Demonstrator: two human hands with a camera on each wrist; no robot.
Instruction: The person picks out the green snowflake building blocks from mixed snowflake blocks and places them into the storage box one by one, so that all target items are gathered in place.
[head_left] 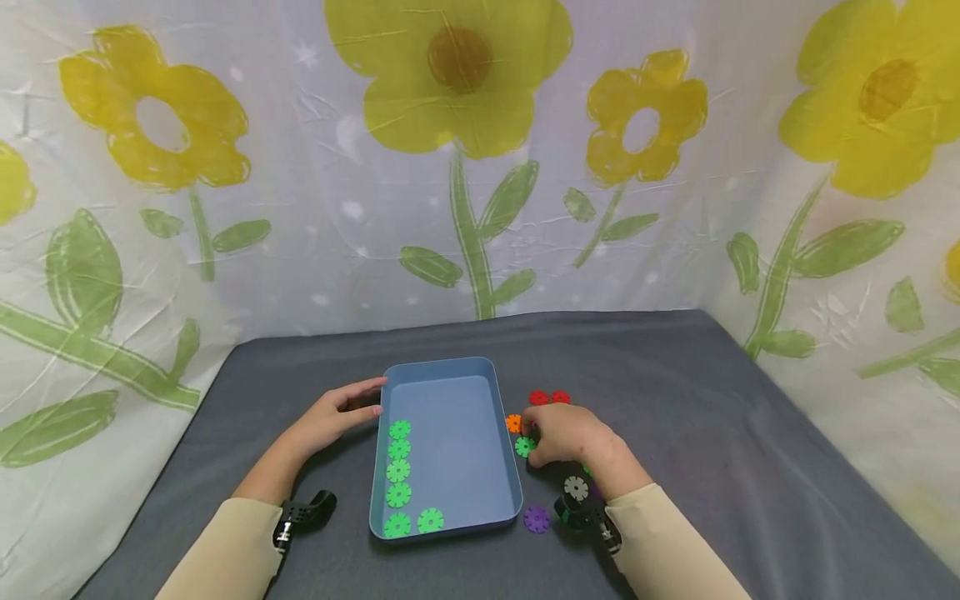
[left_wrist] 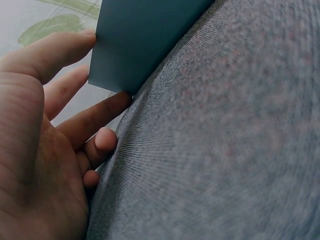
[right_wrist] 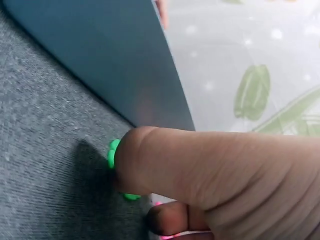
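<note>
Left hand (head_left: 330,422) spread against blue tray (head_left: 461,442), right hand (head_left: 566,433) bent down at green disc (head_left: 522,447), cannot tell if pinching

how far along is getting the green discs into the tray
Apparently partway. Done: six green discs lie in the blue tray, five lining its left side. In hand: the right hand is at another green disc beside the tray; whether it grips it is unclear. The left hand touches the tray's left side. Remaining: that disc, perhaps the partly covered green piece nearer the person.
</note>
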